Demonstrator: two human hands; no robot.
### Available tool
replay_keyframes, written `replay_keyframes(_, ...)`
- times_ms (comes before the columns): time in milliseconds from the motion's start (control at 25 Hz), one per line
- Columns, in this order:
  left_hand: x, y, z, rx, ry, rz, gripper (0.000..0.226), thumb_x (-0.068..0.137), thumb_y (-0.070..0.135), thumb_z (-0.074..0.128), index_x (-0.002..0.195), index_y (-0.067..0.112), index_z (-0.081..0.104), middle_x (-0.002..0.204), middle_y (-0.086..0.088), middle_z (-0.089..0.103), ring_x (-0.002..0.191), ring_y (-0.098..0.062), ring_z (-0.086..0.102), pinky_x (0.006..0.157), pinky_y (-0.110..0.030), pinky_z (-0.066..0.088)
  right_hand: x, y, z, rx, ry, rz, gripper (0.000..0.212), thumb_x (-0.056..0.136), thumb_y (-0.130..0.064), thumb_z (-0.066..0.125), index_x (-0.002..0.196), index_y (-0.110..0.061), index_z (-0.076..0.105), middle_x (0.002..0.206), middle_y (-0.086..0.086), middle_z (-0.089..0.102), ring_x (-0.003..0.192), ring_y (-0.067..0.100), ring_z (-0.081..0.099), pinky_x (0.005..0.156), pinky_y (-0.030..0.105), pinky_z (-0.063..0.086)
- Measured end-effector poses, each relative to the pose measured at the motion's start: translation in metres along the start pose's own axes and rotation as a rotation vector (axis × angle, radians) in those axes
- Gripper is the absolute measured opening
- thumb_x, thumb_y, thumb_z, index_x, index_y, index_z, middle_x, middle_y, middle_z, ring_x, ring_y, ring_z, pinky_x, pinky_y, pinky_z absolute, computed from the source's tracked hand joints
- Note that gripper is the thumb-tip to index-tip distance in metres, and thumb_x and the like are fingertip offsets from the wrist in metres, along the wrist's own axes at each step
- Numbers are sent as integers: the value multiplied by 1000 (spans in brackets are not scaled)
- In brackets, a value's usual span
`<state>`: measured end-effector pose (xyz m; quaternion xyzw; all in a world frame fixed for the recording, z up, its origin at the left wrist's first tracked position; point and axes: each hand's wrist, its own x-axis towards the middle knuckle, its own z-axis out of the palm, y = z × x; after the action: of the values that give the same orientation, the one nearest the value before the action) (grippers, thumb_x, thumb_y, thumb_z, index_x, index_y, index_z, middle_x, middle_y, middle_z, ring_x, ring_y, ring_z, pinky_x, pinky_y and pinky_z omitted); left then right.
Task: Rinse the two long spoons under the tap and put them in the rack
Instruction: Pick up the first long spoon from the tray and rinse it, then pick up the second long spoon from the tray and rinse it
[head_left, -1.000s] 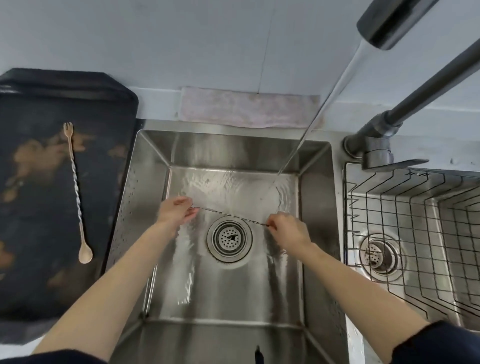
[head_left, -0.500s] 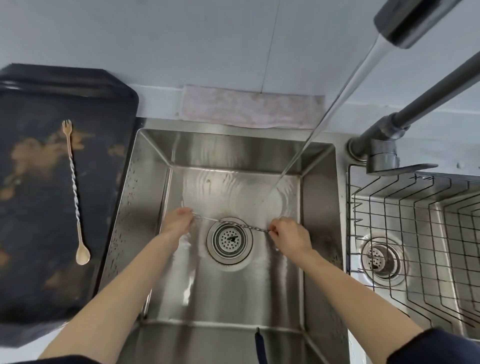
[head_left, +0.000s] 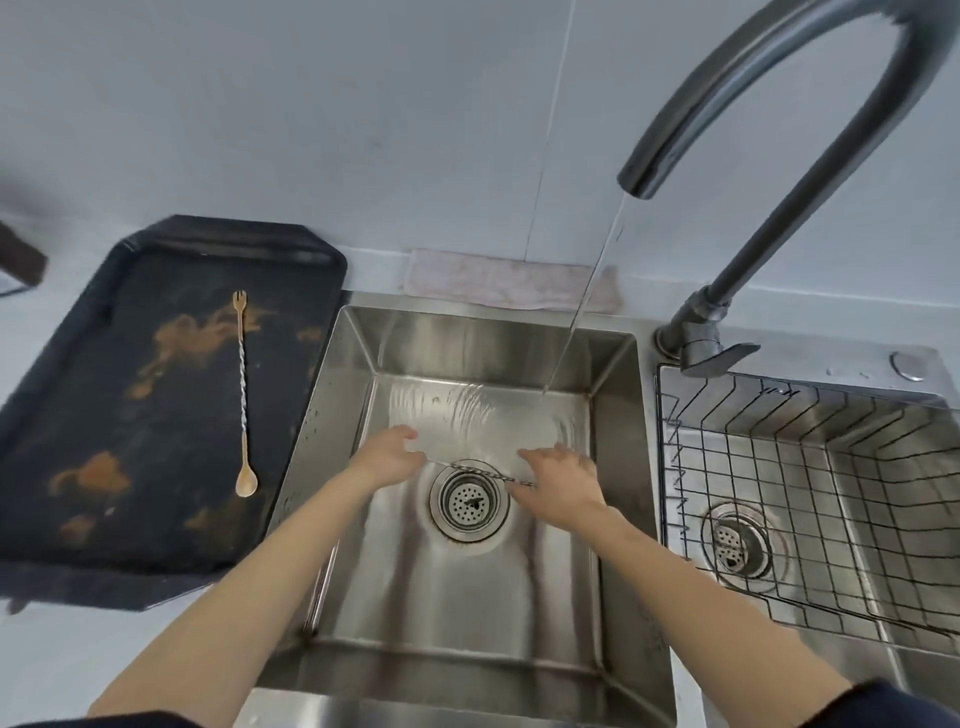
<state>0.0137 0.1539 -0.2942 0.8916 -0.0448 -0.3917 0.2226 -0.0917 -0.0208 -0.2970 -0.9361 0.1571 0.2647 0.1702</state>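
Right hand (head_left: 563, 480) fingers now spread, perhaps loosening spoon (head_left: 480, 472)

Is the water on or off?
On. A stream runs from the tap and makes ripples on the sink floor.

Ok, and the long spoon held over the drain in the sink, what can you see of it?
The held spoon is a thin metal bar spoon with a twisted, rope-like silver shaft. It lies nearly level, tilted slightly down toward the right, just above the drain strainer of the left sink basin. The left hand pinches one end and the right hand covers the other, so neither tip shows. The tap stream lands behind it, not on it.
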Motion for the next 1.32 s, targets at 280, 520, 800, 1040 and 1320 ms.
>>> replay_keyframes(280,-62,11,-56,202,231,206,48,90,22,46,137,16,38,141,-10,47,128,-29,44,102,-38,39,-40,-52,-31,76,171,-95,51,92,-38,47,138,-17,38,142,9,46,133,28,39,112,44,26)
replay_keyframes(520,-93,-24,-84,239,315,249,40,91,22,47,130,13,45,135,-11,51,118,-29,52,96,-40,45,-54,-108,-33,273,265,-160,40,93,-26,48,131,-17,45,131,6,56,123,24,49,98,36,42)
replay_keyframes(800,-84,-74,-123,215,391,157,31,91,23,50,119,10,53,119,-13,61,102,-27,61,87,-37,51,-43,-182,-25,321,244,-201,28,90,-20,47,114,-14,60,116,9,65,107,29,59,91,40,50)
replay_keyframes(1040,-50,-101,-134,222,367,43,26,89,30,53,104,9,60,107,-13,66,95,-29,64,84,-37,53,-17,-233,-21,322,183,-233,27,93,-18,48,114,-10,62,115,12,66,107,28,60,94,40,52)
replay_keyframes(1320,-18,-112,-138,168,367,-21,34,88,38,53,102,8,56,104,-14,65,94,-30,63,80,-38,52,18,-272,-11,170,78,-151,26,91,-25,54,102,-5,64,105,18,67,99,36,62,82,41,54)
